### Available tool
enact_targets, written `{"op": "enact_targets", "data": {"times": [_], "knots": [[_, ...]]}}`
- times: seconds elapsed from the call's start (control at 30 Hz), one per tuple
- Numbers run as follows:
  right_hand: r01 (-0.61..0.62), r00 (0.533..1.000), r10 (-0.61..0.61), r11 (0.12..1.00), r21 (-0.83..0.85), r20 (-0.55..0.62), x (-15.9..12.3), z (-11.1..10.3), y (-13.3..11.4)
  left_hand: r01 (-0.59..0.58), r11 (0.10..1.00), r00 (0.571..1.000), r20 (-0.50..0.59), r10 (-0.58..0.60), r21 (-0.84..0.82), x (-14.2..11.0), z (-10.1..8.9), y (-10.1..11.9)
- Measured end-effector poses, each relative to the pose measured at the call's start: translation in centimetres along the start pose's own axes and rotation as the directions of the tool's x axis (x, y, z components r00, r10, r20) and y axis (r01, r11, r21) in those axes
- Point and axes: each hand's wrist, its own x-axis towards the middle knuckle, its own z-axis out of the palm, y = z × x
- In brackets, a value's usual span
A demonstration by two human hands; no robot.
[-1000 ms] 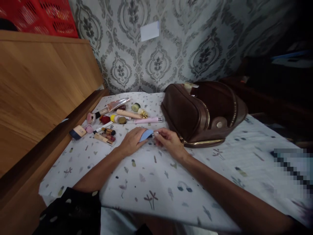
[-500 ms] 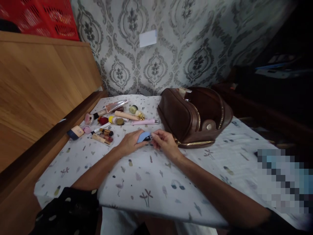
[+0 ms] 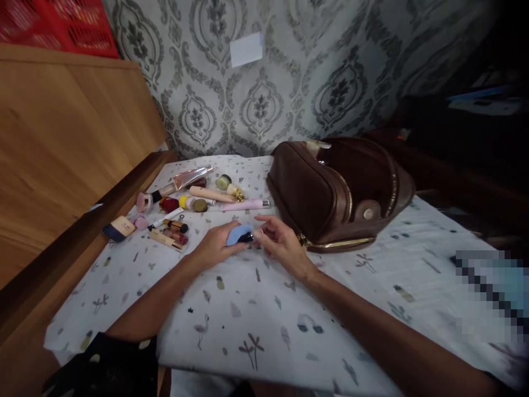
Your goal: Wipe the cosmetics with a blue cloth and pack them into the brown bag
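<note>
White tablecloth (image 3: 264,298) with small printed motifs nearest. Above it, left hand (image 3: 217,245) holds small blue-and-black object (image 3: 235,235); right hand (image 3: 287,248) at object's tip, index finger now lifted, straighter than half a second ago; cannot tell whether thumb grips. Beyond: scattered cosmetic tubes and pots (image 3: 211,194) left, open brown leather bag (image 3: 303,190) right. Farthest: grey damask-patterned wallpaper (image 3: 198,118).

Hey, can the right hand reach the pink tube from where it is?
Probably yes: the right hand is close to the pink tube, with nothing visibly blocking the cloth between them.
</note>
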Motion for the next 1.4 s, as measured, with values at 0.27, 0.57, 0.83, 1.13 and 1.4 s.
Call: {"op": "enact_targets", "data": {"times": [0.27, 0.57, 0.83, 1.13, 1.4], "knots": [[-0.060, 0.995, 0.064, 0.997, 0.056, -0.078, 0.5, -0.4, 0.7, 0.049, 0.994, 0.998, -0.030, -0.052, -0.099, 0.0, 0.0, 0.1], [0.050, 0.998, -0.050, 0.999, -0.011, -0.040, 0.3, -0.3, 0.2, 0.076, 0.988, 0.996, -0.031, -0.081, -0.138, 0.1, -0.2, -0.1], [-0.032, 0.998, 0.022, 0.981, -0.189, -0.051, 0.0, -0.4, 0.1, 0.009, 1.000, 1.000, -0.006, -0.009, -0.027, -0.1, 0.0, 0.1], [0.058, 0.998, -0.063, 0.989, -0.135, -0.028, 0.0, -0.1, -0.5, 0.015, 0.995, 0.999, -0.027, -0.018, -0.096, -0.1, -0.1, -0.4], [-0.050, 0.998, 0.037, 0.954, -0.295, -0.046, 0.1, -0.7, -0.1, 0.012, 0.999, 1.000, -0.019, -0.013, -0.047, -0.3, 0.3, 0.1]]}}
